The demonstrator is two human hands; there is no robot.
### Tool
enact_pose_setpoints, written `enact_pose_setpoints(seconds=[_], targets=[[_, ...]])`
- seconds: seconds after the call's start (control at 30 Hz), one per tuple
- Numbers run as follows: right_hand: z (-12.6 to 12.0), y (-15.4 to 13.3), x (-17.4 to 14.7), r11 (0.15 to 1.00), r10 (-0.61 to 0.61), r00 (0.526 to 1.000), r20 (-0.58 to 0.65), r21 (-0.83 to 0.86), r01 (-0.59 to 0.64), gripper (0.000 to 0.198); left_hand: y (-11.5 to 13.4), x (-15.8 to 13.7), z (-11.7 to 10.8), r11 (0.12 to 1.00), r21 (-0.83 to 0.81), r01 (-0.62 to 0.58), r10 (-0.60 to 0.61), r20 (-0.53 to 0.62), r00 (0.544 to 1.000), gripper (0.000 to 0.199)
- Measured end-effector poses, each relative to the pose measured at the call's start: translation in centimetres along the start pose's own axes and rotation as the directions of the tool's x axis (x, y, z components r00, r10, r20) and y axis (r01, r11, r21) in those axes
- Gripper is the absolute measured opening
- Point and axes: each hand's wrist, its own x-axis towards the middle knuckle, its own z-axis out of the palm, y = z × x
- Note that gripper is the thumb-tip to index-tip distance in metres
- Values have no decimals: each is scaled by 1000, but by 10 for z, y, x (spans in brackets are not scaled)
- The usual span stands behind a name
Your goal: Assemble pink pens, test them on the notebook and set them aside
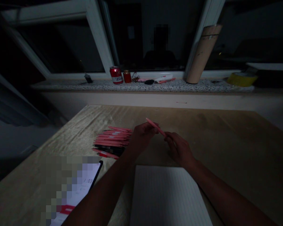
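Note:
A pink pen [153, 123] is held in the air between my two hands, above the far side of the notepad. My left hand [143, 133] pinches it near its middle, while the fingertips of my right hand [179, 146] close on its lower right end. Its other end points up and to the left. Left of my left hand, a pile of pens [113, 138] lies on the table, mostly pink, with some black ones at the near side. A lined paper pad [167, 194] lies under and in front of my forearms.
A lit phone or tablet [81, 185], partly blurred, lies left of my left forearm. On the stone windowsill [99, 86] stand a red can [116, 75], a small red jar [127, 76], a tall beige cylinder [204, 55] and a yellow tape roll [241, 79]. The room is dim.

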Motion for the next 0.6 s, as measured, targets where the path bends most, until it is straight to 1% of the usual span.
enact_pose_setpoints(seconds=[0.13,0.23,0.37,0.5,0.6], targets=[[2,2,-3,999,32,999,-40,-11,-33,28,1,-1,0,1000,-7,14,-14,-12,1000,24],[4,3,-4,999,48,997,-59,8,-47,24,1,-1,1,999,-25,30,-30,-8,1000,26],[3,3,-3,998,62,997,-50,18,-61,17,1,-1,2,999,-12,31,-31,29,999,24],[1,2,-3,999,52,999,-16,14,-52,18,1,-2,1,1000,14,10,-11,52,999,22],[-1,1,-3,999,45,999,14,17,-45,20,1,-2,2,1000,16,13,-14,52,999,25]])
